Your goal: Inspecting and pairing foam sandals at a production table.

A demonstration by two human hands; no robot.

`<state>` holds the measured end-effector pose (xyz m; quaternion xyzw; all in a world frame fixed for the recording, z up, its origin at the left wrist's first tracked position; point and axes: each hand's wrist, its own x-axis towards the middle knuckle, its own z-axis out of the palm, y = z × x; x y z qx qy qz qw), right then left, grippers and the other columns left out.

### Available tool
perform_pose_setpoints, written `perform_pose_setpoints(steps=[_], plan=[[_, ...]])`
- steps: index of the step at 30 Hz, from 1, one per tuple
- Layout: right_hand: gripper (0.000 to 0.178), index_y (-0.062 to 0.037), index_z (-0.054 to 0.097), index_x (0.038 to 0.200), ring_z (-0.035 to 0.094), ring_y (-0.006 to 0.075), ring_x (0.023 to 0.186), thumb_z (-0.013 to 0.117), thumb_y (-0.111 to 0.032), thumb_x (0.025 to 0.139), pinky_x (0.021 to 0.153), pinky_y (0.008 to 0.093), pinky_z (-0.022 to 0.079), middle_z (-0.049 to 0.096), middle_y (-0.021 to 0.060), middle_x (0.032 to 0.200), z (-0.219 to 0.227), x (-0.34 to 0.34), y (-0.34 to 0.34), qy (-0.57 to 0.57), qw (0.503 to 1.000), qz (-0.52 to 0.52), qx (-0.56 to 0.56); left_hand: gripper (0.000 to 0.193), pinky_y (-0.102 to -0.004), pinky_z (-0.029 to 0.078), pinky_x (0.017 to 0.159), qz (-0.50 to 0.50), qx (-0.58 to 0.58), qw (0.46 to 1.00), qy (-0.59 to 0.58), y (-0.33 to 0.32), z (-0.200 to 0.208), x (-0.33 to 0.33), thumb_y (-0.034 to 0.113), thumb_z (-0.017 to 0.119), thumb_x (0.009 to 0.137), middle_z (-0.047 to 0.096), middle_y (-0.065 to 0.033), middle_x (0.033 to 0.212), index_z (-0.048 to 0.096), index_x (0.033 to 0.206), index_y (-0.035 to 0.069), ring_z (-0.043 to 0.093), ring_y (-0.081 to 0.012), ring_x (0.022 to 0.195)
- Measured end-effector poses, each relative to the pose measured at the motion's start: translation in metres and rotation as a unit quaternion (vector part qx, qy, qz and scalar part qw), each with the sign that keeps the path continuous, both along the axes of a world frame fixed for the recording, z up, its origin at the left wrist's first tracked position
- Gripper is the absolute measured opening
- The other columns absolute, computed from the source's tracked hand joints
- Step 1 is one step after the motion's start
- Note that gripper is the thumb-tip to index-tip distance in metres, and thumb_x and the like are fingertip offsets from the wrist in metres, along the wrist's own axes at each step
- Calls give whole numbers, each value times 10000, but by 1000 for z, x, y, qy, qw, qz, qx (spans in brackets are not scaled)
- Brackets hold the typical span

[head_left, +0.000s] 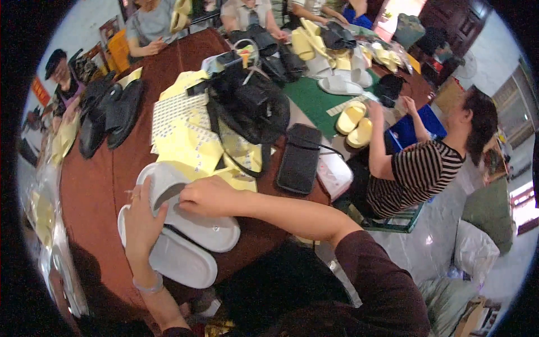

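A pair of light grey slide sandals lies on the brown table in front of me. The upper slide (216, 229) has a small round mark on its insole, and the lower slide (182, 261) rests beside it, partly covered by my arm. My left hand (145, 220) grips the upper slide near its strap, with fingers along the side and thumb bent inward. At the strap's opening, my right hand (209, 196) is closed with its fingers curled in a pinch. Whatever it may hold is hidden. Yellow sticker sheets (188, 143) lie just beyond both hands.
Beyond the sheets sits a black bag (252, 106), with a black phone-like case (299, 160) to its right. Black slides (123, 112) lie at the left. A co-worker in stripes (418, 174) sits at the right by yellow slides (353, 124). Other people work along the far side.
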<state>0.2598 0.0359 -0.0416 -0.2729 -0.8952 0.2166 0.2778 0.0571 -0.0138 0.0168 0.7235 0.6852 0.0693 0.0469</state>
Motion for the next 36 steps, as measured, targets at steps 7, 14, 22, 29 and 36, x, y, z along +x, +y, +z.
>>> perform_pose_setpoints(steps=[7,14,22,29,36], plan=[[189,-97,633,889,622,306,822,582,-274,849,709,410,498,636,101,853,6,4,1,13,999,16,-37,670,-469,416,955,-10,4,1000,-10,-3,10,3,316,614,842,438,-222,1350,352,1410,78,487,-383,1189],[141,-70,636,854,598,264,859,662,-189,783,764,358,475,586,80,864,53,31,6,-143,959,160,-185,682,-514,432,864,-2,37,999,30,-5,-2,-5,358,622,832,473,-198,1298,350,1401,98,535,-365,1117],[137,-81,633,818,576,267,921,707,-166,739,780,375,467,569,66,903,60,31,-5,-153,963,169,-145,691,-569,379,920,22,0,1000,14,-7,3,-6,368,608,845,454,-226,1318,321,1423,124,548,-375,1117],[142,-59,641,797,599,261,831,727,-141,720,725,361,474,582,67,821,64,32,-9,-168,965,158,-127,673,-521,400,831,4,79,996,33,-8,-7,-6,366,631,819,512,-200,1232,393,1378,77,625,-313,945],[102,-68,625,765,580,281,813,697,-125,721,715,378,461,592,73,799,57,32,-11,-161,970,161,-92,682,-588,397,887,13,41,999,18,-7,-6,-6,369,622,832,486,-223,1274,344,1401,115,591,-377,1043]])
